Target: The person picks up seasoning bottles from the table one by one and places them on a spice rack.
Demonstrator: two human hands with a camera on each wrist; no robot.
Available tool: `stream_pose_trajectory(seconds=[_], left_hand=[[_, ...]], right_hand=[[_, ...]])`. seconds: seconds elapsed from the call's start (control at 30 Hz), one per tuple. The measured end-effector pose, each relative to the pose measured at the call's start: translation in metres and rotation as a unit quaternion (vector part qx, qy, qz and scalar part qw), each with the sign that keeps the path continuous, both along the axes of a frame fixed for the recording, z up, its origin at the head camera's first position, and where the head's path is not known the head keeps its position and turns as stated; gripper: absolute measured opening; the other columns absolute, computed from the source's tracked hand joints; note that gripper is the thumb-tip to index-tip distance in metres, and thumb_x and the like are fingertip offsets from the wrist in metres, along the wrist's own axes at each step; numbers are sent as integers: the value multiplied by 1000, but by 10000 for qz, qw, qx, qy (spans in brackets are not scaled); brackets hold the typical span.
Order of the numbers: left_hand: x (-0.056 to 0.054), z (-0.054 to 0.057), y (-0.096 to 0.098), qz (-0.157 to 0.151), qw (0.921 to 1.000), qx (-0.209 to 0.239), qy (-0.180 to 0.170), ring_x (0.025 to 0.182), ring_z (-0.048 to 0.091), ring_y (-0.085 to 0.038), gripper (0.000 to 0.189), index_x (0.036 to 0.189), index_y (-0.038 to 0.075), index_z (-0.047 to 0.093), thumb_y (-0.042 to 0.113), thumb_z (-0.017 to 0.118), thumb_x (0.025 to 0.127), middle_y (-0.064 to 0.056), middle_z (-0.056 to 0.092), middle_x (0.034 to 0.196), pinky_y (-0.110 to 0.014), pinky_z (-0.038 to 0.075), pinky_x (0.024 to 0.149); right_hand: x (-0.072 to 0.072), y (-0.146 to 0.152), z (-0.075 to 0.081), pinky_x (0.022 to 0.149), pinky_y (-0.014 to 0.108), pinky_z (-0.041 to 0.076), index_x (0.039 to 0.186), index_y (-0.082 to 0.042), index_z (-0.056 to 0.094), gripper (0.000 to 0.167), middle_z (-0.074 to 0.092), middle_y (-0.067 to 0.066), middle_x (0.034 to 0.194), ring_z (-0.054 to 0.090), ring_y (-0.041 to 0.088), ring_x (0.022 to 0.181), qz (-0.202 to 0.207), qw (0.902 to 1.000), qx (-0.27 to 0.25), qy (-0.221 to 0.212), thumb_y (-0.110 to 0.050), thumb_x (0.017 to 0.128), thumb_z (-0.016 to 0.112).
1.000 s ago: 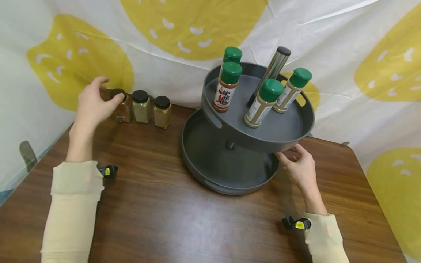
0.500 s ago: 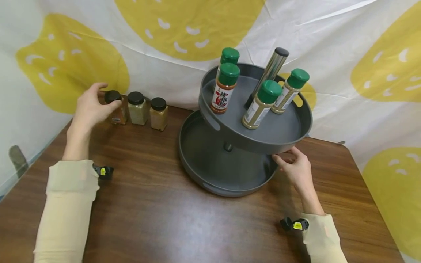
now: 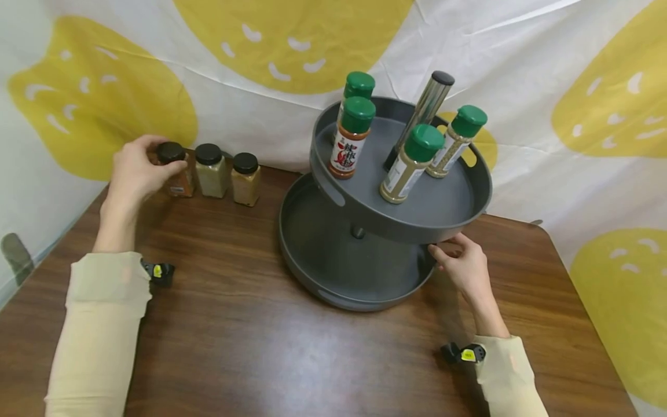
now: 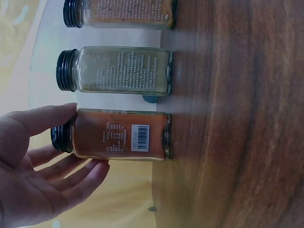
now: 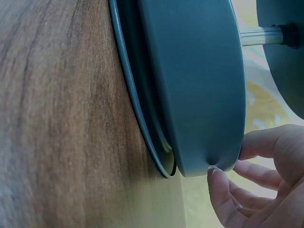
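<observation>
My left hand (image 3: 136,172) is at a square glass spice jar (image 4: 114,135) of reddish-brown powder with a black lid, standing upright on the table at the left end of a row. In the left wrist view the thumb lies at the lid and the fingers curl round the far side, gripping the jar near its top. My right hand (image 3: 465,266) is at the right side of a grey two-tier turntable rack (image 3: 401,208). In the right wrist view its thumb and fingers pinch the wall of the lower tray (image 5: 199,95).
Next to the gripped jar stand a jar of pale green powder (image 3: 212,176) and a jar of tan powder (image 3: 246,184). Several green-capped bottles, among them a red chilli powder bottle (image 3: 347,147), stand on the upper tier around the metal post (image 3: 427,107). A patterned cloth (image 3: 250,110) hangs behind the table.
My left hand has lowered slightly and closed its thumb and fingers onto the left jar. The right hand keeps its place at the lower tray. The whole view has shifted a little.
</observation>
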State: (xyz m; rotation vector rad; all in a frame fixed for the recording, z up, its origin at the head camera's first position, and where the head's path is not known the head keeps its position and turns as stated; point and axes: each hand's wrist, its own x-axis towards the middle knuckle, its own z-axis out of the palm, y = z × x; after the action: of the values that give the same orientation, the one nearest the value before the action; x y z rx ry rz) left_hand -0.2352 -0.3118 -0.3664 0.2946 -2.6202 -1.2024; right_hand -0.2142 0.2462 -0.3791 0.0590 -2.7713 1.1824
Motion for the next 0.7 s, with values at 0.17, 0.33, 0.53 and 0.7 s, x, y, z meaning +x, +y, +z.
stream_pose_trajectory(seconds=[0.17,0.33,0.53,0.7], left_hand=[[-1,0,-1,132,9999,100,25,107,55,-42,65,144,-5,49,31,71,94,-33,57,126,-36,43,79],[-3,-2,-2,384,9990,166,142,94,60,-20,62,140,-1,58,31,77,90,-29,63,123,-24,42,76],[-3,-5,-5,665,9971,257,268,76,48,6,60,132,3,66,33,82,84,-22,67,120,-18,42,75],[-1,-3,-6,765,9959,235,423,73,48,10,57,126,3,69,33,85,81,-14,70,110,-15,41,70]], right_hand=[[-1,1,-1,58,20,52,119,1,66,29,70,24,112,64,-2,68,-13,10000,0,-41,-14,94,72],[-1,1,0,58,20,52,119,0,65,28,69,24,112,63,0,65,-31,10000,52,-61,-14,95,71],[0,0,0,58,20,51,119,0,65,29,68,25,114,63,2,64,-51,9999,45,-109,-13,95,71],[0,1,1,57,20,51,119,0,65,29,68,24,118,64,5,64,-51,9999,63,-132,-14,95,71]])
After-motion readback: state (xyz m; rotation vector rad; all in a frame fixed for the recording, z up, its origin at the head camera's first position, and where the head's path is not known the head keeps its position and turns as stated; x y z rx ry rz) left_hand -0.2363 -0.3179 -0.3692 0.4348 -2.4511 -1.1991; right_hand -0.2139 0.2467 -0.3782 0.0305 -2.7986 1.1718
